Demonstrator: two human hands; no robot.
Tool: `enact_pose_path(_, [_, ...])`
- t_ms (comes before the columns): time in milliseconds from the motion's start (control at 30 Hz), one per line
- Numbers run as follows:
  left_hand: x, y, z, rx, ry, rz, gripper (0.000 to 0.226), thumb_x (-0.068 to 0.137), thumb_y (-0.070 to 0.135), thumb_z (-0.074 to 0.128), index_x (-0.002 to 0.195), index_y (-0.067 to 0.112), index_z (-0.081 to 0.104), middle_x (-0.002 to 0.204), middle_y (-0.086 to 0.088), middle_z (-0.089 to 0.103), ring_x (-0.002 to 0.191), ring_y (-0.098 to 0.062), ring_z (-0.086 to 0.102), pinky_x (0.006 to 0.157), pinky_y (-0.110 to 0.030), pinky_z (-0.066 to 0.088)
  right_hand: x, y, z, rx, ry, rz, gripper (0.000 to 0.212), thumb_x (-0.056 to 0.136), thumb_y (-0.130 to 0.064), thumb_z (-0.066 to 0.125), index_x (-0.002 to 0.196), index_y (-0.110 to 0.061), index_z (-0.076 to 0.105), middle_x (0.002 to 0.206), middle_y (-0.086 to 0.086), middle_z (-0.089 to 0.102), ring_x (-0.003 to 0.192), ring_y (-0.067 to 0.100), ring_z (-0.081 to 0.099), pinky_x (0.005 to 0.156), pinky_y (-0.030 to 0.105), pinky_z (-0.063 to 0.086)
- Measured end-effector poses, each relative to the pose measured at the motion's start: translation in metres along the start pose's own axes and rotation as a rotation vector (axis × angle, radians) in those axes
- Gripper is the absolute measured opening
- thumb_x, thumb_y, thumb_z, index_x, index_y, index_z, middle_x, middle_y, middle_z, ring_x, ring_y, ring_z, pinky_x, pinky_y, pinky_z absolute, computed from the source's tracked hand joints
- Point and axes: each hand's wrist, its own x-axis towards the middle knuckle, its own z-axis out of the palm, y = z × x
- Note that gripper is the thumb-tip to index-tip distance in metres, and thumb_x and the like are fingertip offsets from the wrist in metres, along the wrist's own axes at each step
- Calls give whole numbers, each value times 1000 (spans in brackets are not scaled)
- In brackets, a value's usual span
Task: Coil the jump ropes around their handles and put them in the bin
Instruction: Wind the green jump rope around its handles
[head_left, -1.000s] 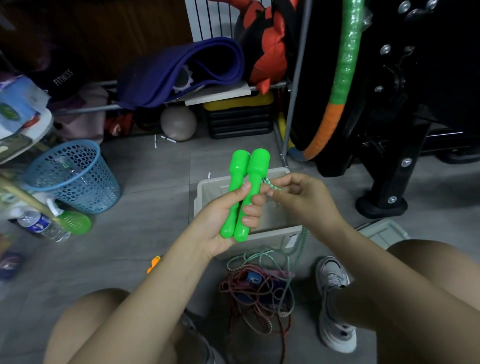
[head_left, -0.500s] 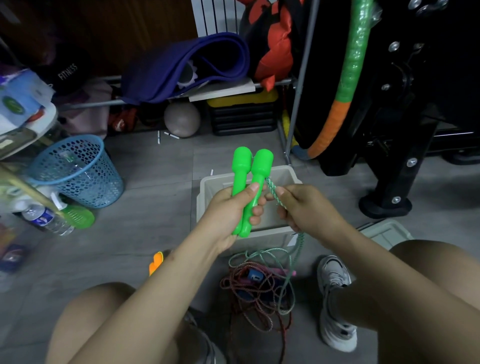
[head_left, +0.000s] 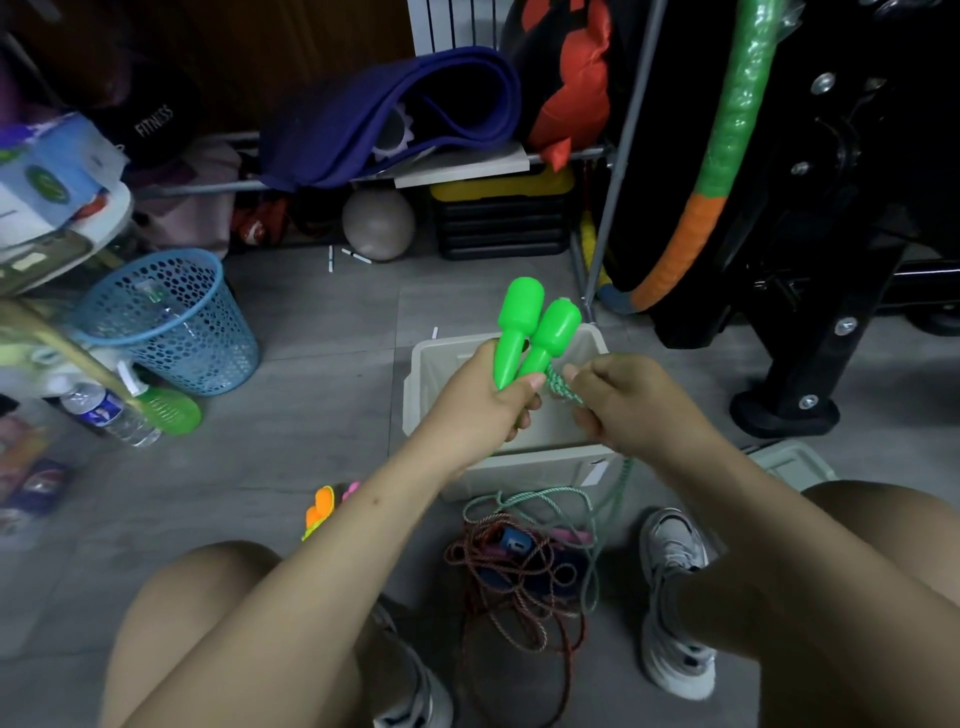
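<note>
My left hand (head_left: 483, 405) clamps both green handles (head_left: 530, 335) above the bin (head_left: 415, 374); my right hand (head_left: 631, 402) pinches the green rope (head_left: 563, 389), winding barely begun. The red rope (head_left: 511, 587) lies tangled on the floor.

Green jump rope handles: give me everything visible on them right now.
The green jump rope handles are two bright, glossy, plastic-looking pieces, each with a bulbous rounded head above a narrower shaft. They are held side by side, heads up and tilted a little right, over the open beige bin. The left hand is closed around their lower shafts, hiding the bottoms. A green-white braided rope crosses the shafts at the grip; the right hand pinches it. The rest trails to the floor.
</note>
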Motion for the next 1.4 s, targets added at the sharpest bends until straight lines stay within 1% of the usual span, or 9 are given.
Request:
enact_pose_path(133, [0,-3,-5,254,-107,69,25,95,16,54,115,23,40,76,5,57,51,0,50,52,-19,42,0,-3,-6,210,-42,70,38,99,-17,44,73,6,59,43,2,43,28,5,29,32,15,22])
enact_pose_path(300, [3,-3,-10,594,-120,96,42,83,38,69,115,22,46,97,5,61,84,-11,55,64,-22,39,-3,-5,-7,370,-221,122,37,96,-17,52,60,-7,54,40,-6,37,33,5,25,35,14,19])
enact_pose_path(400, [3,0,-13,679,-182,85,30,83,44,67,97,20,55,79,7,59,77,-16,57,63,-27,38,-3,-8,-14,311,-306,122,34,89,-7,60,56,-6,51,43,-3,35,35,6,24,35,16,20])
enact_pose_path(567, [-5,3,-12,585,-489,24,32,90,36,62,64,22,50,45,8,55,39,-2,47,48,-18,37,8,-15,-35,-179,-191,-154,11,77,-11,76,83,-15,67,62,9,64,53,10,55,52,22,40])
enact_pose_path(733, [-6,7,-20,505,-581,-62,31,92,35,58,76,9,60,54,3,56,40,-8,47,44,-18,41,11,-6,-39,-197,-285,-349,15,78,-15,74,91,-21,72,93,2,71,89,17,65,83,26,49])
enact_pose_path(933, [-11,2,-24,569,-711,-96,31,92,42,57,75,17,65,50,6,52,43,-9,46,53,-22,39,17,-2,-38,-165,-425,-398,19,71,-13,79,87,-21,75,90,6,62,85,13,59,81,30,46])
enact_pose_path(1033, [-9,2,-29,557,-713,-141,32,91,44,57,79,16,67,47,8,50,44,-11,44,52,-23,39,17,-4,-43,-190,-505,-392,21,70,-11,80,89,-18,76,87,4,61,81,8,58,77,18,44])
enact_pose_path(1233, [-9,0,-26,642,-748,-192,37,90,47,57,81,13,69,50,5,50,46,-14,44,54,-23,37,15,-1,-33,-524,-422,-445,19,70,-33,80,84,-43,72,86,-15,53,86,-1,53,85,32,44])
enact_pose_path(1400, [-8,1,-28,602,-777,-232,36,91,46,56,81,13,68,51,4,50,46,-14,42,52,-24,35,12,2,-30,-580,-390,-492,21,68,-34,81,85,-40,71,92,-13,51,89,5,54,82,33,45])
